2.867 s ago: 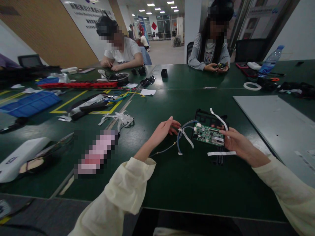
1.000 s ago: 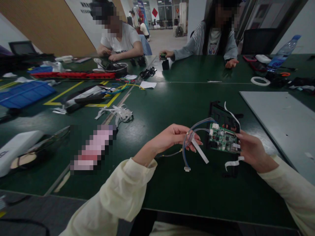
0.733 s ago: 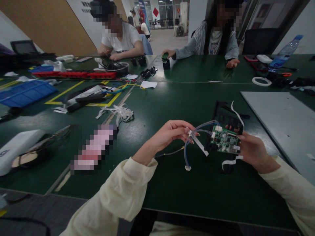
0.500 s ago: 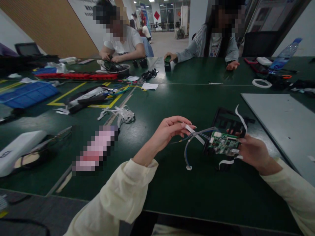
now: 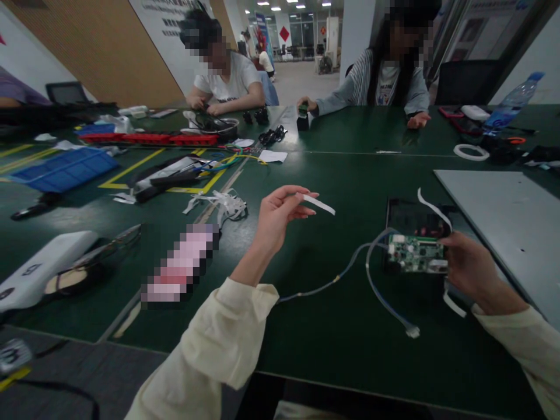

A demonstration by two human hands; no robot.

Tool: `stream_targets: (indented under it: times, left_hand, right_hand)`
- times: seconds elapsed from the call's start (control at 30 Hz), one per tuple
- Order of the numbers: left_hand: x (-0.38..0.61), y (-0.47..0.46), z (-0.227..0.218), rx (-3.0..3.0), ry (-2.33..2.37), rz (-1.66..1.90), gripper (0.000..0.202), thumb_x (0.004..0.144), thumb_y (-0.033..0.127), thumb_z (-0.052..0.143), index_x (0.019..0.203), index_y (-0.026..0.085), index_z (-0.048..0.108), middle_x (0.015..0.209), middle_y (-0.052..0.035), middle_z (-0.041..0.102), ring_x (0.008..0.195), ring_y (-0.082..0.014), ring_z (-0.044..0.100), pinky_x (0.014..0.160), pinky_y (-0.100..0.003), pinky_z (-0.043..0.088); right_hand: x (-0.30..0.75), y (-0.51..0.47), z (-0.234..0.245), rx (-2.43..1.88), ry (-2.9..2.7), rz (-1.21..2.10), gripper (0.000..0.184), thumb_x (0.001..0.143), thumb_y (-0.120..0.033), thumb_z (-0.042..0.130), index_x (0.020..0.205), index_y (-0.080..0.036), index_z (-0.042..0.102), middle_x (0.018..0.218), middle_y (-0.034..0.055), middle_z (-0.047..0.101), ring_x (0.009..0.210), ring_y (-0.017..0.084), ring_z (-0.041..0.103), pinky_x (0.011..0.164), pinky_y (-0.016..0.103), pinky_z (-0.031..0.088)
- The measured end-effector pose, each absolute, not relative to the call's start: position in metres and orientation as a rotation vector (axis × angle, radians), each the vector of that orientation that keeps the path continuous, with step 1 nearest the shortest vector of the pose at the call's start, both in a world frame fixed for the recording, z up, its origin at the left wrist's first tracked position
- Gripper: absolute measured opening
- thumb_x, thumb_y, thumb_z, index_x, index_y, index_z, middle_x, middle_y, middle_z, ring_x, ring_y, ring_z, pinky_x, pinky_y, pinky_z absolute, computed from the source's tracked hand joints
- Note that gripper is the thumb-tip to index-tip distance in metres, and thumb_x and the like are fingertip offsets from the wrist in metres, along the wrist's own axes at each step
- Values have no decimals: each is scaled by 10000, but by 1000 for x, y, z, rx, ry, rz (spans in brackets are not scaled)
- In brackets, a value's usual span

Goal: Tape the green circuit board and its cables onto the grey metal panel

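My left hand (image 5: pixel 276 217) is raised above the green table (image 5: pixel 332 326), pinching one end of a short white flat ribbon cable (image 5: pixel 318 203) that sticks out to the right. My right hand (image 5: pixel 471 269) grips the right edge of a small green circuit board (image 5: pixel 416 253) resting over a black plastic frame (image 5: pixel 413 217). Blue-grey wires (image 5: pixel 371 274) trail from the board across the table, ending in a white connector (image 5: pixel 412 332). Two more white ribbon cables (image 5: pixel 433 208) curl off the board.
A pile of white ribbon cables (image 5: pixel 221 204) lies left of my left hand. A grey panel (image 5: pixel 503 216) lies at the right. A blue tray (image 5: pixel 65 169), red strip (image 5: pixel 140 139) and cables sit far left. Two people sit across the table, hands on small parts.
My left hand pulled the white ribbon cable off the board and lifted it up and left. The board came down toward the table, and the wires fell loose onto the table.
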State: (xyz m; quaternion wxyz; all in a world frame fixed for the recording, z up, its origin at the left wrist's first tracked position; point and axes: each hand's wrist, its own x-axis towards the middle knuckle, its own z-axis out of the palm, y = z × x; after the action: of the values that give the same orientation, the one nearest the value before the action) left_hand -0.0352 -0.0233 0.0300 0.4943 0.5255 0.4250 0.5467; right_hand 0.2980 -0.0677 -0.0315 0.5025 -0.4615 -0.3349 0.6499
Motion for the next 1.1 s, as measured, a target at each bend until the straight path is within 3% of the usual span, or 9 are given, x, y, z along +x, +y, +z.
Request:
stream_targets:
  times: [0.23,0.4,0.53,0.83,0.97,1.1]
  left_hand:
    - [-21,-34,34,1318,937,1210,230,828,351,641,933,147,632,1010,-88,727,722,-127,690,578,-189,504]
    - [-18,-36,35,1223,853,1184,225,808,348,664,906,148,635,975,-83,731,702,-119,690,533,-159,489]
    - [-17,-36,34,1083,730,1203,161,806,303,669,858,153,644,906,-54,734,645,-88,675,515,-135,488]
    - [-13,-43,35,834,603,1209,59,840,236,622,838,182,644,853,-2,722,564,-44,630,474,-106,472]
    - [-8,-47,30,856,550,1147,74,818,254,663,826,182,651,796,7,718,551,-49,627,469,-112,466]
    - [0,-49,23,994,592,1046,140,784,296,708,821,168,668,775,-7,718,575,-77,648,481,-139,471]
  right_hand:
    - [284,-56,-34,-1292,-796,1498,178,714,-256,718,881,-224,667,951,28,724,837,210,688,654,299,575]
    - [287,-55,-38,-1422,-1055,1363,354,775,-359,673,1099,-230,614,1040,36,704,874,210,680,666,290,562]
    - [294,-50,-39,-1541,-1169,1170,563,781,-420,640,1305,-256,514,1065,55,692,952,247,662,727,341,559]
    - [310,-39,-43,-1563,-1561,483,559,808,-409,614,1322,-213,513,1303,121,564,1207,295,520,1013,512,421]
    - [278,-58,-21,-1237,-1491,875,385,877,-398,560,1244,-283,582,1261,66,600,1172,232,561,1006,439,458]
    - [243,-81,-8,-866,-1422,1459,344,930,-419,482,1220,-289,613,1249,73,614,1074,226,623,844,383,553]
